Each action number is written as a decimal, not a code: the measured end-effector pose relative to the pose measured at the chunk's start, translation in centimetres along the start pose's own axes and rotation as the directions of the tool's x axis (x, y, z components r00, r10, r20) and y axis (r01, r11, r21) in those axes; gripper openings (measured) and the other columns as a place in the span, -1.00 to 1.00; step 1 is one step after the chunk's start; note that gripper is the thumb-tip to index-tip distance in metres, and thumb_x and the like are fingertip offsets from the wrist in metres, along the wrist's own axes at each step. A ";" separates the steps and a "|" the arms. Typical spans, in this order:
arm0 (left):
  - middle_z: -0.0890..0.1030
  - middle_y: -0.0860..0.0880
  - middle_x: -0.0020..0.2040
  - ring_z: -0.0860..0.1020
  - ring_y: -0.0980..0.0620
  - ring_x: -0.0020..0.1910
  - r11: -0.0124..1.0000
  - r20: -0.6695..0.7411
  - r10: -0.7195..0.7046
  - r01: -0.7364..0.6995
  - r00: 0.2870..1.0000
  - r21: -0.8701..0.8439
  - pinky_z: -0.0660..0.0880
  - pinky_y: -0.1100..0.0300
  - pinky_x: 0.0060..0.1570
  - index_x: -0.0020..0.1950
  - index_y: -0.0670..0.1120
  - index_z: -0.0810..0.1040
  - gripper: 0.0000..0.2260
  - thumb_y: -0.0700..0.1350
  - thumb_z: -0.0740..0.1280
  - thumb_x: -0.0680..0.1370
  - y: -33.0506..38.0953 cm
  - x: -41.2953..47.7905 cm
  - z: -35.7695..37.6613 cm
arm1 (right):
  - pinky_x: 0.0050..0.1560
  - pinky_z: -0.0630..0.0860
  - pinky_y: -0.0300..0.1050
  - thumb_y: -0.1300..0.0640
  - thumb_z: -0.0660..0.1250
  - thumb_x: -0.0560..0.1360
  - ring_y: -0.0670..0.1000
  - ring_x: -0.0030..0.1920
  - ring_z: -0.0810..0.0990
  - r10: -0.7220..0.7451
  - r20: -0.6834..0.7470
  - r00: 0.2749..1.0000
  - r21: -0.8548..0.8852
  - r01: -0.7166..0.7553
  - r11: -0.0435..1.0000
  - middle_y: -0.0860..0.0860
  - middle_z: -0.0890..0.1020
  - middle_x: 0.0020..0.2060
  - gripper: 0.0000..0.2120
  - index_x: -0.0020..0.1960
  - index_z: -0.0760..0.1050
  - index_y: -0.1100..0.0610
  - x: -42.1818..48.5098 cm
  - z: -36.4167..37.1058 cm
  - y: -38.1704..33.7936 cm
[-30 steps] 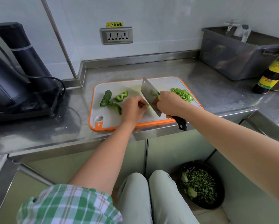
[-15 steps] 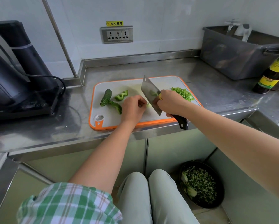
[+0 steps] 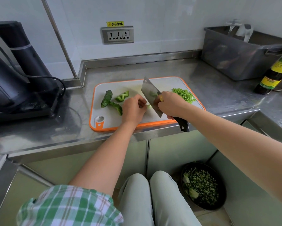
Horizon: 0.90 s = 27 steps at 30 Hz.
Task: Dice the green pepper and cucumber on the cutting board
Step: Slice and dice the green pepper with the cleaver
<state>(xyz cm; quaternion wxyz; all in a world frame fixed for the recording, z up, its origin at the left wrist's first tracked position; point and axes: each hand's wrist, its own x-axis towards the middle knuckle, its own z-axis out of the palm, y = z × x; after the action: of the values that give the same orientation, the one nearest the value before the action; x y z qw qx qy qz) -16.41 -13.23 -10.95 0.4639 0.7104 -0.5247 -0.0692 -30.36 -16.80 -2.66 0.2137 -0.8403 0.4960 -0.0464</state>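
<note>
— What is on your counter (image 3: 218, 95)?
— The cutting board (image 3: 111, 118) at the front edge, a black machine (image 3: 14, 82) on your left, a grey tub (image 3: 226, 62) and a bottle (image 3: 274, 74) on your right.

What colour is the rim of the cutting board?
The cutting board has an orange rim; the head view shows it.

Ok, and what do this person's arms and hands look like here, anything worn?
Both forearms are bare; the left hand and right hand wear no gloves, and no watch shows. A green-and-white plaid short sleeve covers the left upper arm. A small yellow spot sits at the right forefinger: a ring or a mark on the cleaver, cannot tell.
</note>
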 end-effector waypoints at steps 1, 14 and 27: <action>0.58 0.03 -0.31 0.51 0.07 -0.32 1.000 -0.007 0.001 -0.001 1.000 -0.004 0.45 0.24 -0.22 -0.17 -0.14 0.61 -0.89 -0.32 0.42 0.38 0.0 0.0 0.0 | -0.55 0.35 -0.19 0.32 0.07 0.47 0.10 -0.47 0.52 -0.004 0.016 1.000 -0.023 0.005 1.000 0.20 0.54 -0.20 -0.76 0.08 0.41 0.29 0.1 0.1 -0.1; 0.59 0.02 -0.28 0.49 0.09 -0.33 0.999 -0.024 -0.032 0.032 0.999 -0.009 0.44 0.25 -0.23 -0.16 -0.12 0.59 -0.88 -0.30 0.43 0.38 -0.2 0.1 0.1 | -0.58 0.35 -0.21 0.33 0.06 0.49 0.08 -0.52 0.52 -0.003 -0.010 1.000 0.040 0.004 0.999 0.15 0.48 -0.33 -0.82 0.05 0.37 0.28 0.0 -0.1 -0.4; 0.59 0.03 -0.28 0.53 0.06 -0.29 0.999 -0.016 -0.020 0.019 1.000 -0.025 0.47 0.23 -0.19 -0.14 -0.12 0.58 -0.87 -0.29 0.45 0.38 -0.2 0.0 0.0 | -0.62 0.31 -0.24 0.32 0.06 0.51 0.08 -0.51 0.51 0.015 -0.023 1.000 0.063 -0.013 0.998 0.11 0.43 -0.31 -0.88 0.02 0.32 0.26 0.0 0.4 0.2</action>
<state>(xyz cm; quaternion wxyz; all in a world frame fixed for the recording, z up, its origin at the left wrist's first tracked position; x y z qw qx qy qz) -16.31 -13.26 -11.10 0.4763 0.7101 -0.5131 -0.0747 -30.38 -16.74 -3.09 0.2347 -0.8290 0.5027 -0.0704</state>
